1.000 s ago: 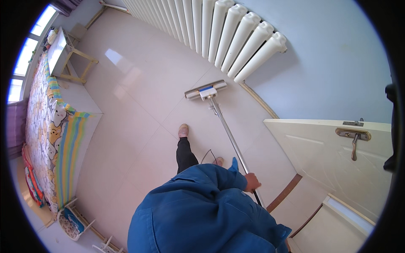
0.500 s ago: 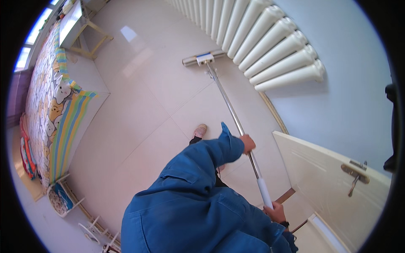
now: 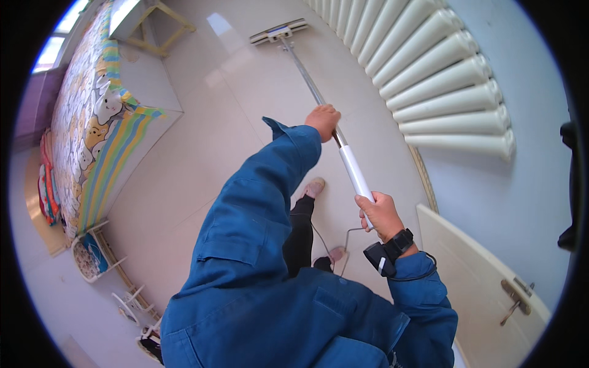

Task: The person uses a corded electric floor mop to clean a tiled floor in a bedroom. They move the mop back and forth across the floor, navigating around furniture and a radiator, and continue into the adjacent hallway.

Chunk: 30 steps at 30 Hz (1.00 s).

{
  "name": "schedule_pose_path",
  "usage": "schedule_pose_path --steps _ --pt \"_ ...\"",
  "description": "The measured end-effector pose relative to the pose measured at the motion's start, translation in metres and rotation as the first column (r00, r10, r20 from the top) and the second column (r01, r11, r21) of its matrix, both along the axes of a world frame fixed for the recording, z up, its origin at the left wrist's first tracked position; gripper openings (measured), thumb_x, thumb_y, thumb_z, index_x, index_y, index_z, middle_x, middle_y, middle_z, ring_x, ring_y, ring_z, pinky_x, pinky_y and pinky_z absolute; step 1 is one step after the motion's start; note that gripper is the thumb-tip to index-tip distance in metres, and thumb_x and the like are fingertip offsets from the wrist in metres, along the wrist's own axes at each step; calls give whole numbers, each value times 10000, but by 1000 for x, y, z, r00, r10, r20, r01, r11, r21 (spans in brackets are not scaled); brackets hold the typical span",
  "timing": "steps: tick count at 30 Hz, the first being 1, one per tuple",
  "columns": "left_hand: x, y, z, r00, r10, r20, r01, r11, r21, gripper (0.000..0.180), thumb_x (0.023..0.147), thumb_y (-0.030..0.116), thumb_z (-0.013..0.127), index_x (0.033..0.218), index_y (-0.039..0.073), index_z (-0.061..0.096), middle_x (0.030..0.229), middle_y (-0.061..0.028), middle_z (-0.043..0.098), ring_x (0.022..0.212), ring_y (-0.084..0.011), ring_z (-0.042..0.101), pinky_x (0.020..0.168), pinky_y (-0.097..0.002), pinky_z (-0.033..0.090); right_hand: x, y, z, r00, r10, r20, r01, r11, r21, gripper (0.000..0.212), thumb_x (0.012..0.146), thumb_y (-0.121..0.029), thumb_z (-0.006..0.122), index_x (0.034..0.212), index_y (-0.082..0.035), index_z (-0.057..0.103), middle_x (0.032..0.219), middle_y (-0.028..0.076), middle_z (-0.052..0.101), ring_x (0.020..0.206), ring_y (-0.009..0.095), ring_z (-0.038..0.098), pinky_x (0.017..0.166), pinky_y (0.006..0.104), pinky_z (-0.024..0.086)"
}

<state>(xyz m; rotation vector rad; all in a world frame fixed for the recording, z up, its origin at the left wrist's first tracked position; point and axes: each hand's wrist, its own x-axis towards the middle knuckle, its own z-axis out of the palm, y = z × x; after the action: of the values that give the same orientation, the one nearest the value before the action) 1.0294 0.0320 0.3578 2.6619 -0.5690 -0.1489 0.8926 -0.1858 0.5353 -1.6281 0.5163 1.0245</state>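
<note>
A long-handled mop with a wide, flat head [image 3: 279, 32] lies across my front, its head on the pale tiled floor. My left hand [image 3: 323, 121] is wrapped round the silver pole [image 3: 307, 76], with the arm stretched forward. Farther back, my right hand [image 3: 381, 216] grips the white sleeve [image 3: 354, 172] near the pole's end, thumb along the top. A thin bent metal rod [image 3: 347, 245] shows just below that hand. A dark strap and a small black device [image 3: 381, 254] sit on my right wrist.
White radiator columns [image 3: 438, 92] line the right wall, and a white door [image 3: 478, 270] with a handle stands at lower right. On the left is a bed [image 3: 86, 135] with a patterned cover. A wooden-legged table [image 3: 162, 30] stands beyond it; a white rack [image 3: 92, 254] is nearby.
The mop has gone forward, its head now farther off and past its earlier place by the radiator. Both my hands have moved forward with the pole, and I have stepped ahead.
</note>
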Motion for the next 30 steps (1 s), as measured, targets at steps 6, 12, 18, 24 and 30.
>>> schedule_pose_path --steps 6,12,18,24,30 --pt "-102 -76 -28 971 -140 -191 156 985 73 341 623 6 632 952 94 624 909 -96 588 987 -291 521 863 -390 428 -144 -115 50 997 22 -77 -34 987 -158 204 838 -178 608 820 20 563 601 37 530 428 101 493 375 251 384" --pt "-310 -246 -20 883 -393 -258 417 908 44 187 681 135 647 865 105 639 833 -116 626 853 -318 578 762 -430 461 -350 -272 102 993 120 -14 -113 880 -462 278 755 -247 674 813 20 626 601 63 578 441 126 522 433 271 441" --pt "-459 -412 72 563 -762 -320 642 647 -411 203 690 263 718 755 95 624 736 -137 632 758 -359 625 651 -461 493 -503 -398 237 981 -11 -192 -114 770 -628 250 685 -170 694 828 30 651 598 62 600 476 124 557 451 234 429" --pt "-447 -437 105 501 -810 -304 680 586 -441 294 713 350 745 793 86 644 764 -129 646 782 -349 633 668 -441 503 -496 -427 268 978 -192 -86 90 752 -654 248 662 -60 684 884 37 631 609 71 608 474 124 558 443 234 434" --pt "-368 -371 60 638 -688 -345 603 725 -332 284 685 318 754 785 77 640 754 -136 641 761 -365 629 662 -435 507 -412 -389 198 990 -123 -68 75 870 -487 264 685 -20 672 932 42 602 653 66 606 498 99 547 432 227 413"
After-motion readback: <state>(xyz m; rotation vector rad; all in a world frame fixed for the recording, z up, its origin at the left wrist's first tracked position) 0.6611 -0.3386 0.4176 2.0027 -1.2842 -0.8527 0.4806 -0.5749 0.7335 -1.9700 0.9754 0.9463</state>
